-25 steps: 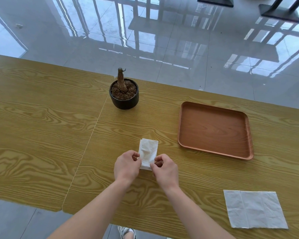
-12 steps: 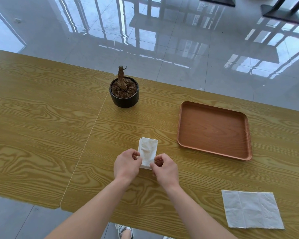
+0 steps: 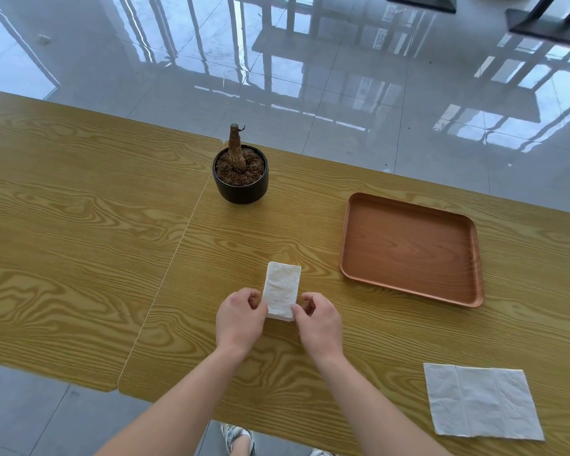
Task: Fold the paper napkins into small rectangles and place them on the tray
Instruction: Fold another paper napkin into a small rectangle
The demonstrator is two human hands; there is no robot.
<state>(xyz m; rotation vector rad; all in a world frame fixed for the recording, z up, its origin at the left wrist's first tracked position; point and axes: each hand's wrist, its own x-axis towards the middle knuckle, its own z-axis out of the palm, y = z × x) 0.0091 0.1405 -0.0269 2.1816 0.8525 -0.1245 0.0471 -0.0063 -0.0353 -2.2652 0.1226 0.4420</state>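
A white paper napkin folded into a narrow rectangle (image 3: pixel 282 289) lies on the wooden table (image 3: pixel 89 245) in front of me. My left hand (image 3: pixel 241 319) pinches its near left corner and my right hand (image 3: pixel 316 322) pinches its near right corner. The brown wooden tray (image 3: pixel 408 248) sits to the right of the napkin with nothing in it. A second white napkin (image 3: pixel 481 401) lies unfolded and flat near the table's front right edge.
A small black pot (image 3: pixel 241 177) with soil and a bare stump stands behind the folded napkin, at the seam between two table tops. Glossy grey floor lies beyond the far edge. A shoe (image 3: pixel 239 439) shows under the near edge.
Both hands stay pinched on the folded napkin's near end. The whole view shifts slightly as my head moves; nothing on the table has moved.
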